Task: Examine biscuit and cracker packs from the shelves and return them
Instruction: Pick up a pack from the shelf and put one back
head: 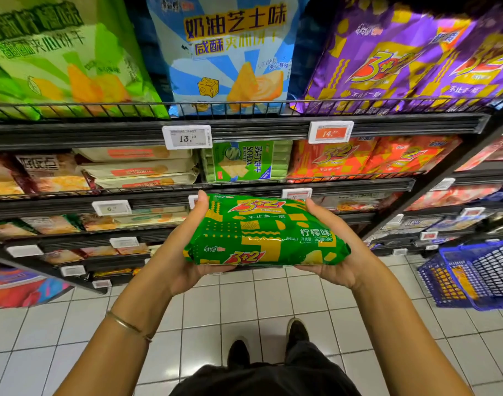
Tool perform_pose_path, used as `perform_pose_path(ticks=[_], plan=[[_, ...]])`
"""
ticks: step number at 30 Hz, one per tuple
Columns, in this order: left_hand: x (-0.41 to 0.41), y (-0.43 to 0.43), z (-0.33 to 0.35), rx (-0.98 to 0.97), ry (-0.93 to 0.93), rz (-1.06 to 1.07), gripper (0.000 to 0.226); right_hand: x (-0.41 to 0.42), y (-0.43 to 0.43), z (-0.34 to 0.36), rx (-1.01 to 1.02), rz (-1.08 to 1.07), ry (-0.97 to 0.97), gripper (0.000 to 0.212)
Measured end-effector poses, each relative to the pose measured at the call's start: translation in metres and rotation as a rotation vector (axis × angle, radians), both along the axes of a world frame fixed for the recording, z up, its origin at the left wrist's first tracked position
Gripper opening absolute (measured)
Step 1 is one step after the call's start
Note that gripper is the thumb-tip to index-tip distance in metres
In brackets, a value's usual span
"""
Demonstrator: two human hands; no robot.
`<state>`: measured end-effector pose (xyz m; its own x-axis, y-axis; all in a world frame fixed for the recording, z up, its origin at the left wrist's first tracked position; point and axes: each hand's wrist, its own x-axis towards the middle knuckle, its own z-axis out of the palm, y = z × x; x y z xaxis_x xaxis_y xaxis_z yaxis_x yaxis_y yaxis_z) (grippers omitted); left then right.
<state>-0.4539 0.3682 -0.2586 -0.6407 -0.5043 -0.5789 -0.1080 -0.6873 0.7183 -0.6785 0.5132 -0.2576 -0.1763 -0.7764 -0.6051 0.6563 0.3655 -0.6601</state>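
Note:
I hold a green and yellow "3+2" cracker pack (266, 231) flat in front of me, printed face up, at about waist height before the shelves. My left hand (184, 250) grips its left end, thumb on top and fingers underneath. My right hand (334, 252) grips the right end the same way, thumb along the upper edge. The pack is clear of the shelves.
Black wire-fronted shelves (244, 130) hold biscuit packs: big green (58, 58), blue (230, 52) and purple bags (402, 61) on top, a green soda cracker box (244, 161) and orange packs (359, 158) below. A blue basket (473, 272) stands on the tiled floor at right.

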Motion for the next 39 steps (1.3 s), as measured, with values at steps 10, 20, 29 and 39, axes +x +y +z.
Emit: perform_pose_path(ticks=[10, 20, 29, 39], plan=[[0.009, 0.006, -0.011, -0.132, 0.034, -0.062, 0.066, -0.01, 0.004, 0.0, -0.142, 0.159, 0.193, 0.042], [0.008, 0.008, -0.016, -0.32, 0.089, -0.068, 0.058, -0.014, 0.013, -0.008, -0.214, 0.202, 0.283, 0.053], [0.014, 0.009, -0.011, -0.282, 0.128, -0.123, 0.066, -0.011, 0.01, -0.015, -0.163, 0.042, 0.168, 0.056], [-0.02, 0.039, -0.002, -0.232, 0.355, -0.111, 0.066, 0.036, -0.017, -0.039, -0.259, -0.161, -0.31, 0.049]])
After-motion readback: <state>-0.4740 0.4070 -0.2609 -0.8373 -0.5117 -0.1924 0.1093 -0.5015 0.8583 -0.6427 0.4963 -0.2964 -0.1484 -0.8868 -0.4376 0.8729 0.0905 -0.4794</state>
